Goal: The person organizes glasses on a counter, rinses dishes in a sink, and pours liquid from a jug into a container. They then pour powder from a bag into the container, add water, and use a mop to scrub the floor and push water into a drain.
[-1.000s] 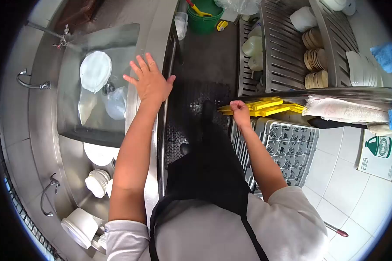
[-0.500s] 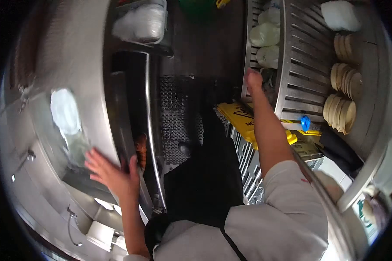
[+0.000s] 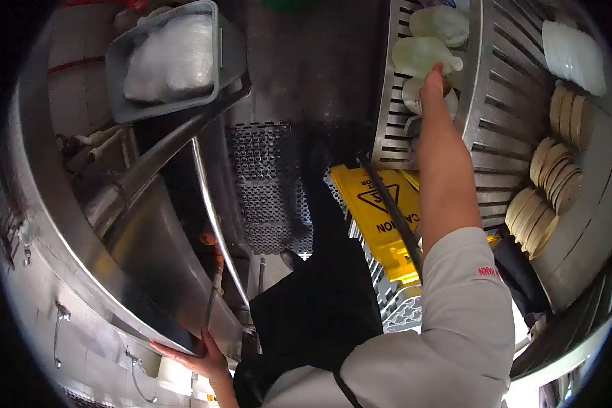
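Note:
My right hand (image 3: pixel 436 83) reaches to the slatted metal shelf at the upper right. Its fingers are at the neck end of a pale translucent jug (image 3: pixel 418 57); whether they grip it cannot be made out. Another jug (image 3: pixel 440 24) stands beyond it, and one more is partly hidden beside my wrist. At the lower left, my left hand (image 3: pixel 207 360) rests on the metal rim of the sink (image 3: pixel 109 292) with its fingers spread, holding nothing.
A grey tub (image 3: pixel 115 85) with a plastic-wrapped bundle is at the upper left. A yellow caution sign (image 3: pixel 381 204) stands below the shelf. Stacked bowls (image 3: pixel 530 221) line the right shelf. A perforated mat (image 3: pixel 262 190) covers part of the floor.
My right hand has moved forward to the jugs. My left hand has moved down and back onto the sink rim. The view has shifted, showing more of the tub and caution sign.

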{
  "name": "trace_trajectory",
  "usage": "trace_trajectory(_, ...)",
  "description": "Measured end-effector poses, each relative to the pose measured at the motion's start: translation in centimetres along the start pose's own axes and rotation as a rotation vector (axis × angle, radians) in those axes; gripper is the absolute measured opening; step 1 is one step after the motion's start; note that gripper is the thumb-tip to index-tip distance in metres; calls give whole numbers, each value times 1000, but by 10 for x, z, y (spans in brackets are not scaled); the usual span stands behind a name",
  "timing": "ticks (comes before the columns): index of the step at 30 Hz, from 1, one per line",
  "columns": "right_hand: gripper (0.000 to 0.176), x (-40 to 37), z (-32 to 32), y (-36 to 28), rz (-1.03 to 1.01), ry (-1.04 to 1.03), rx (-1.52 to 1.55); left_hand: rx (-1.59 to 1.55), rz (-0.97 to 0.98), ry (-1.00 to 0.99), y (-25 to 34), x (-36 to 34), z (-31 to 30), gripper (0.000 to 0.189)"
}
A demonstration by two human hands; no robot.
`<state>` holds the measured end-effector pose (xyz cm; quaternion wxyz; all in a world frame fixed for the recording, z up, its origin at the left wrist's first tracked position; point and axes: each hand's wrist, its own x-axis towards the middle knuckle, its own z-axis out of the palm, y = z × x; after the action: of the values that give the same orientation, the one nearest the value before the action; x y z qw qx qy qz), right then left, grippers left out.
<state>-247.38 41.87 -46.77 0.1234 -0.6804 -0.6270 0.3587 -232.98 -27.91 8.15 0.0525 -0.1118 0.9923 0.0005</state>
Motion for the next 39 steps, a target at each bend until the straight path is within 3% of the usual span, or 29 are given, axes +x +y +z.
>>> trace_trajectory(2, 79, -41, -19, -50, 121, 15, 126, 29, 36, 18, 3, 2, 2, 105)
trace_trajectory(4, 78, -88, -31, -82, 83, 19, 170, 94, 88, 34, 1, 3, 2, 104)
trace_trajectory(8, 67, -38, 5, -20, -97, -7, 255, -2, -28, 12, 4, -1, 4, 101)
trace_trajectory(13, 55, -109, 7, -53, -154, 270, 14, 125, 75, 23, 9, 5, 1, 99)
trace_trajectory(16, 49, -142, -10, -49, -423, 80, -13, 46, 22, -2, 7, 0, -1, 97)
trace_trajectory(19, 48, -209, -37, -53, -469, -206, -115, -209, -202, -31, 23, 3, -3, 99)
trace_trajectory(22, 45, -279, -56, -53, -462, -313, -86, 27, -14, 9, 14, 3, -5, 99)
trace_trajectory(26, 42, -375, -82, -38, -484, -480, -59, -16, -50, 18, 16, 5, -7, 103)
trace_trajectory(32, 40, -518, -207, -67, -608, -747, -71, -142, 49, 43, 13, 4, -16, 107)
trace_trajectory(37, 41, -599, -355, -150, -1303, -965, 54, -491, 202, 271, -12, -6, -14, 96)
trace_trajectory(39, 41, -631, -411, -181, -1456, -1070, 128, -735, 196, 332, -21, -14, -13, 89)
